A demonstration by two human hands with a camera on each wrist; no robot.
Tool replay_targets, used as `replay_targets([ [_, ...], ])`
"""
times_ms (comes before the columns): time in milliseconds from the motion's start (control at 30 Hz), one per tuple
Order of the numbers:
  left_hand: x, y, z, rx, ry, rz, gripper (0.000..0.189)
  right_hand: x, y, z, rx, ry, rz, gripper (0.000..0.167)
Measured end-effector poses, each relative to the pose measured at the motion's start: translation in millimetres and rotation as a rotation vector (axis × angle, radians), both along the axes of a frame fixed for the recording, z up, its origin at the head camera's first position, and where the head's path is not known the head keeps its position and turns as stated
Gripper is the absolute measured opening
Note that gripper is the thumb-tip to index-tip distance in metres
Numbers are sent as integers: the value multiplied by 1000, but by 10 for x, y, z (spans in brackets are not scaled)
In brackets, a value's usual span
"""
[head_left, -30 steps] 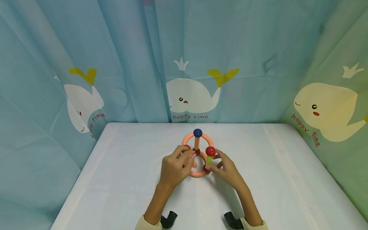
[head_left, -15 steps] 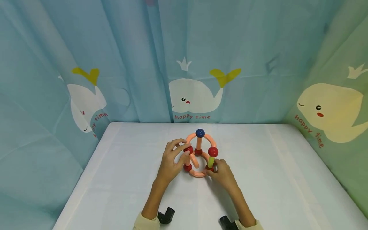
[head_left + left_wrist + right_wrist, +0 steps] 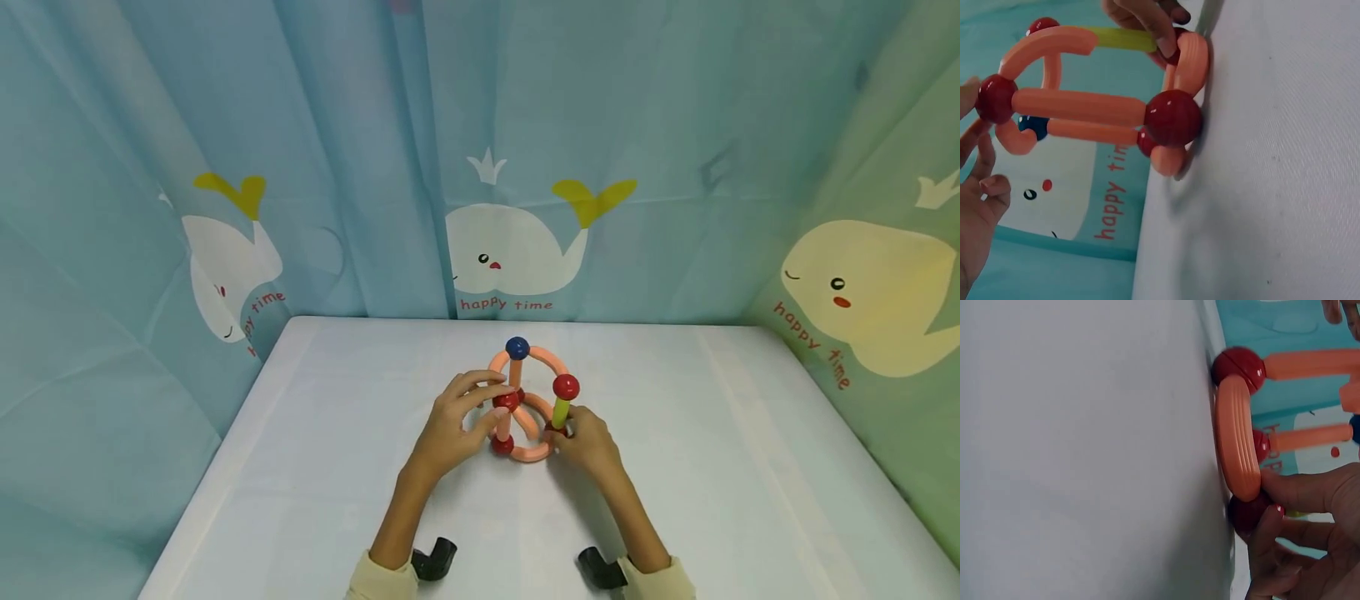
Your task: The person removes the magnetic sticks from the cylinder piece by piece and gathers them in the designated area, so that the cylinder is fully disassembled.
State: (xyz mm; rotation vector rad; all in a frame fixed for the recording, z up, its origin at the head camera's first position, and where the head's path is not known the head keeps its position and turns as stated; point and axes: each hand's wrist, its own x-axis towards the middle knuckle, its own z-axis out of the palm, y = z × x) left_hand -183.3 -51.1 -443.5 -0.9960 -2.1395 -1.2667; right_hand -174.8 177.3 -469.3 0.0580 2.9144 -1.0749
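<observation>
Head view: the stick-and-ball toy stands on the table, a bit below and right of the middle of the frame. The left hand pinches the top red ball on the near left of the toy. The right hand pinches the low red ball under the green stick.

Using two hands looks smart: one can hold the bottom still while the other minds the top. Soft fingers would be best, I think, since a hard tug might pop a stick off. The curved stick by the top red ball seems loose at its far end, so a slow turn would be safer.

The table is white and fills the bottom of the frame. Behind it hangs a blue-green curtain with whales and "happy time" on it. Black bent pieces sit by both pale sleeves at the bottom edge.
</observation>
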Motion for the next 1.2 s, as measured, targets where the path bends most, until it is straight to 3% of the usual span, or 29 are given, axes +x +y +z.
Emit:
replay_targets([
  [200,34,61,15,-45,-66,-89,33,-128,110,-7,-10,-3,54,34],
  [567,65,171,-20,-31,-79,-96,37,-254,179,-50,-69,34,83,37],
  [700,74,175,-23,-16,-95,-94,38,-144,207,53,-28,-4,45,37],
  [867,74,160,-25,-21,-95,-92,39,130,276,411,107,-33,69,32],
  [933,69,154,-25,-24,-89,-95,39,221,295,553,94,3,108,29],
  [1033,61,150,-27,-20,-87,-105,39,306,288,688,27,129,176,25],
  [1200,50,164,-40,-13,-84,-111,39,315,198,705,-55,351,316,30],
])
